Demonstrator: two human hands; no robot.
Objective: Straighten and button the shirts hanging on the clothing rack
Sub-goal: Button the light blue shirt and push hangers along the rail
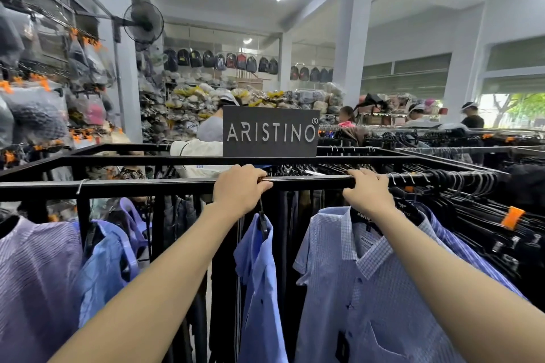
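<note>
I see an open stretch of black rail [309,179] between my two hands, with a wider bare run off to the left. My left hand [240,188] has its fingers curled over the rail, grasping it where a hanger hook meets it; my right hand [368,191] grips the rail too, fingers wrapped over the top. Below hang the shirts: a plain blue shirt [259,289] turned edge-on under the left hand, a pale blue checked shirt [354,289] facing me under the right, collar open. A lilac striped shirt [32,274] hangs far left. Crowded black hangers [472,200] pack the right end, and a dark brand sign [269,131] stands behind the rail
</note>
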